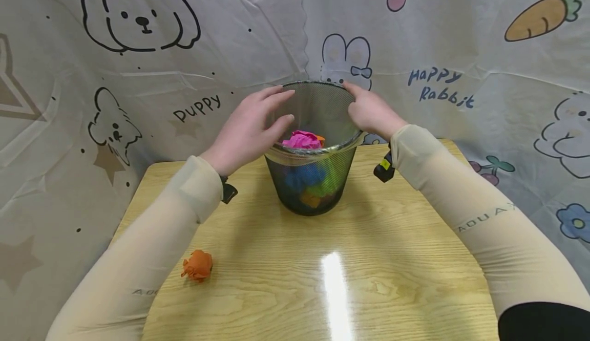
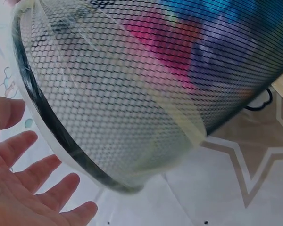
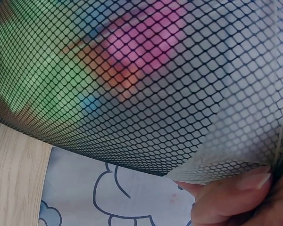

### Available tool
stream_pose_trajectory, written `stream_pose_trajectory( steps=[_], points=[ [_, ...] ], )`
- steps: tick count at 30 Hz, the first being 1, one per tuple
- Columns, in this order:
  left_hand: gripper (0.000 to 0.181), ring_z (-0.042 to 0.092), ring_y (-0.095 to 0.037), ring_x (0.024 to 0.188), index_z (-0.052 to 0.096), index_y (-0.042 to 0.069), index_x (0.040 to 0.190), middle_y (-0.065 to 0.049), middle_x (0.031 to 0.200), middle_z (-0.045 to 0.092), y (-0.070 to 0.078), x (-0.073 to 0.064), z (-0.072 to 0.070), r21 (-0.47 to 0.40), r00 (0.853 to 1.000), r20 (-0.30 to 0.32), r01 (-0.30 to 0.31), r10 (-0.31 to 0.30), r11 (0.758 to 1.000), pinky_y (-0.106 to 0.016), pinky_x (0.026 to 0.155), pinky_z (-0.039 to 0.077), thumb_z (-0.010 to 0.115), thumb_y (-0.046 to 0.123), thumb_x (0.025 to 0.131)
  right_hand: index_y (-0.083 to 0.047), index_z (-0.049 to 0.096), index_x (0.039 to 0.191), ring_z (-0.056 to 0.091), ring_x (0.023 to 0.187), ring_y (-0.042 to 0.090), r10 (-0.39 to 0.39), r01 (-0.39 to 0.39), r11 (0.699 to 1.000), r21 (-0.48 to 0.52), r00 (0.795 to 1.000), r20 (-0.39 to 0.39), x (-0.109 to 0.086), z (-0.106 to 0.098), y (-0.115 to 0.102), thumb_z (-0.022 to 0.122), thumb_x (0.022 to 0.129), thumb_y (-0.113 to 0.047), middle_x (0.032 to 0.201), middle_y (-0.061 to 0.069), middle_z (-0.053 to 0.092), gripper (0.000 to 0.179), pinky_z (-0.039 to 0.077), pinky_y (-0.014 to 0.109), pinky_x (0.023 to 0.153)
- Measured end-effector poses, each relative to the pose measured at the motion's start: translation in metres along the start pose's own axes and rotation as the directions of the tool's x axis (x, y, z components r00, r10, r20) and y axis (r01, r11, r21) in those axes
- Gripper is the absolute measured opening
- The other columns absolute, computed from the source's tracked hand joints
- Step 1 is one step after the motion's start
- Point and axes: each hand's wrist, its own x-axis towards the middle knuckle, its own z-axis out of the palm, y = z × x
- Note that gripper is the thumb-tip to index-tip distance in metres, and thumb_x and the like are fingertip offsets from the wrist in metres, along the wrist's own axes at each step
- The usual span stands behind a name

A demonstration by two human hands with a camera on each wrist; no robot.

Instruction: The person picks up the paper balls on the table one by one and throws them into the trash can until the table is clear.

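Observation:
A black mesh wastebasket (image 1: pixel 309 197) stands upright on the table, lined with a clear plastic bag (image 1: pixel 295 157) folded over its rim. Crumpled paper shows inside: a pink ball (image 1: pixel 302 140) on top, with blue, green and orange pieces seen through the mesh. At the left of the rim, my left hand (image 1: pixel 251 126) has its fingers spread and relaxed; the left wrist view shows the palm beside the rim, holding nothing. My right hand (image 1: pixel 373 109) grips the bag-covered rim at the right, its thumb (image 3: pixel 233 193) on the bag's folded edge in the right wrist view.
One orange crumpled paper ball (image 1: pixel 197 265) lies on the wooden table (image 1: pixel 258 290) at the near left, close to the left forearm. A printed cloth (image 1: pixel 258 28) with cartoon animals hangs behind and beside the table.

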Motion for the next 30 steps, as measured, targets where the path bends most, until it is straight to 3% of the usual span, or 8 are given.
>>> stream_pose_trajectory(
  steps=[5, 11, 15, 21, 25, 30],
  points=[
    [0.057, 0.029, -0.025, 0.150, 0.042, 0.024, 0.158, -0.003, 0.164, 0.034, -0.009, -0.007, -0.004, -0.010, 0.999, -0.008, 0.041, -0.041, 0.999, -0.047, 0.123, 0.025, 0.055, 0.041, 0.105, -0.018, 0.007, 0.167, 0.028, 0.147, 0.027, 0.000, 0.000, 1.000, -0.005, 1.000, 0.001, 0.000, -0.001, -0.001, 0.025, 0.105, -0.009, 0.171, 0.004, 0.009, 0.065, 0.031, 0.044, 0.115],
    [0.061, 0.030, -0.027, 0.149, 0.038, 0.023, 0.160, -0.004, 0.166, 0.029, -0.017, -0.017, -0.010, -0.014, 0.999, -0.020, 0.049, -0.050, 0.999, -0.050, 0.121, 0.028, 0.053, 0.045, 0.106, -0.018, 0.007, 0.167, 0.016, 0.154, 0.025, 0.002, -0.002, 1.000, -0.002, 1.000, 0.001, 0.000, 0.000, -0.001, 0.025, 0.104, -0.009, 0.171, 0.004, 0.010, 0.065, 0.030, 0.044, 0.116],
    [0.066, 0.025, -0.032, 0.152, 0.031, 0.022, 0.163, -0.007, 0.168, 0.022, -0.025, -0.029, -0.014, -0.019, 0.997, -0.034, 0.074, -0.074, 0.997, -0.057, 0.121, 0.026, 0.053, 0.047, 0.105, -0.018, 0.007, 0.167, 0.012, 0.155, 0.025, -0.001, 0.001, 1.000, 0.000, 1.000, -0.001, 0.000, 0.000, 0.000, 0.025, 0.104, -0.009, 0.171, 0.004, 0.010, 0.066, 0.026, 0.044, 0.121],
    [0.075, 0.013, -0.037, 0.154, 0.020, 0.021, 0.166, -0.007, 0.170, 0.013, -0.041, -0.052, -0.018, -0.040, 0.987, -0.036, 0.155, -0.157, 0.987, -0.064, 0.121, 0.017, 0.055, 0.046, 0.104, -0.019, 0.007, 0.167, 0.018, 0.154, 0.025, -0.003, 0.003, 1.000, 0.001, 1.000, -0.005, -0.001, -0.001, 0.001, 0.025, 0.105, -0.010, 0.171, 0.003, 0.009, 0.065, 0.029, 0.044, 0.118],
    [0.078, 0.014, -0.040, 0.154, 0.019, 0.018, 0.166, -0.010, 0.170, 0.014, -0.051, -0.066, -0.020, -0.014, 0.983, -0.010, 0.184, -0.185, 0.983, -0.066, 0.119, 0.019, 0.058, 0.043, 0.103, -0.019, 0.008, 0.167, 0.020, 0.153, 0.025, -0.003, 0.003, 1.000, -0.002, 1.000, -0.008, -0.001, -0.001, 0.001, 0.025, 0.104, -0.010, 0.171, 0.003, 0.009, 0.065, 0.030, 0.044, 0.116],
    [0.082, 0.022, -0.046, 0.149, 0.019, 0.015, 0.166, -0.017, 0.167, 0.019, -0.063, -0.087, -0.016, 0.055, 0.974, 0.081, 0.208, -0.212, 0.977, -0.068, 0.117, 0.023, 0.063, 0.041, 0.101, -0.018, 0.008, 0.167, 0.024, 0.151, 0.026, -0.006, 0.006, 1.000, 0.001, 1.000, -0.005, 0.000, 0.000, 0.000, 0.026, 0.104, -0.009, 0.171, 0.003, 0.009, 0.065, 0.030, 0.044, 0.117]
  ],
)
